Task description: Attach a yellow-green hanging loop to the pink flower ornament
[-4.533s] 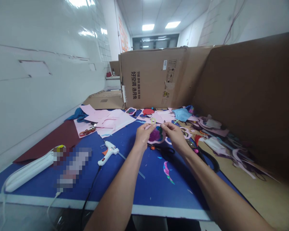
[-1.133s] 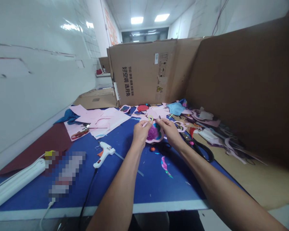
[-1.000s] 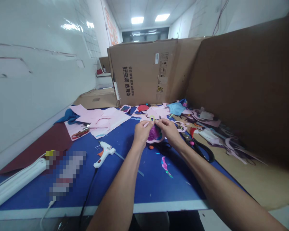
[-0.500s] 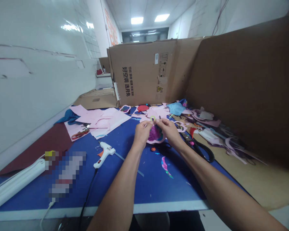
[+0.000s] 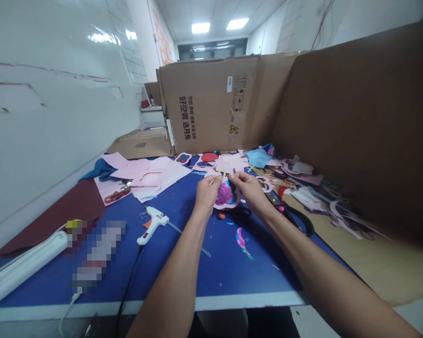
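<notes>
A blue worktop (image 5: pixel 211 277) runs away from the person, with a large cardboard box (image 5: pixel 204 105) standing at its far end and a tall brown cardboard sheet (image 5: pixel 352 126) along its right side. Pink paper sheets (image 5: pixel 158 176) lie toward the far left corner, beside a dark red sheet (image 5: pixel 66 220) at the left edge. A white power strip (image 5: pixel 24 267) sits near the left edge, next to a pixelated, unreadable object (image 5: pixel 98 253). Nearer the middle lie a white glue gun (image 5: pixel 153 225) and its black cord (image 5: pixel 129 277). Black-handled scissors (image 5: pixel 294 219) lie right of the hands.

Both hands are raised just above the middle of the worktop. The left hand (image 5: pixel 207 193) has its fingers pinched together on a small yellow-green loop (image 5: pixel 222 172). The right hand (image 5: pixel 248 188) has its fingertips (image 5: pixel 232 176) closed just beside the loop, gripping something too small to tell. A pink flower-shaped cutout (image 5: pixel 229 199) with a purple centre sits directly below them.
</notes>
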Demonstrator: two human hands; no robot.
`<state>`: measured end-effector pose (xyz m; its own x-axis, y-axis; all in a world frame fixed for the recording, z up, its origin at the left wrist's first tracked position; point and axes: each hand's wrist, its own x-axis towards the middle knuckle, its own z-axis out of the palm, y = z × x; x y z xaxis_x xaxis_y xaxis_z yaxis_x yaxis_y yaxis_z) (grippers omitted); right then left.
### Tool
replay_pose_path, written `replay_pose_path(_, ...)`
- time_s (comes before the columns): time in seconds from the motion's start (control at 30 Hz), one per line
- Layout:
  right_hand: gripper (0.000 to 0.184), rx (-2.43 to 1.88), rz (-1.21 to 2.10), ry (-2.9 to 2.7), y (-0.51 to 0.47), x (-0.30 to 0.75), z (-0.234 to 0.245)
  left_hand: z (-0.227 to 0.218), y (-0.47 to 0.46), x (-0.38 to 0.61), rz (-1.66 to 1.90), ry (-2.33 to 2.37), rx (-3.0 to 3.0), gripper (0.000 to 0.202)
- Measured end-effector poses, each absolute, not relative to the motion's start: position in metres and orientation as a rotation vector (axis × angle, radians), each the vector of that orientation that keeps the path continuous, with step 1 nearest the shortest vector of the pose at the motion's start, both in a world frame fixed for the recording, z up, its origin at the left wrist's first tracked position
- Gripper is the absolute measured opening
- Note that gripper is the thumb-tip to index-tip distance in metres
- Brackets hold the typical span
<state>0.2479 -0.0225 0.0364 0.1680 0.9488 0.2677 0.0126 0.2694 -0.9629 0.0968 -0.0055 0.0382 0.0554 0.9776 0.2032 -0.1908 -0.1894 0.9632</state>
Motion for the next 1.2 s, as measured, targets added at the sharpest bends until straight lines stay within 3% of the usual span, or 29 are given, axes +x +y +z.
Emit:
replay_pose_path(0.77, 0.062, -1.1, 0.941, -1.255, -0.025, 0.249, 0.039, 0.033, 0.008, 0.087, 1.474, 0.868, 0.93, 0.055)
replay_pose_path(1.2, 0.06, -1.112, 0.894, -1.208, -0.021, 0.253, 0.039, 0.035, 0.004, 0.086, 1.428, 0.918, 0.975, 0.051)
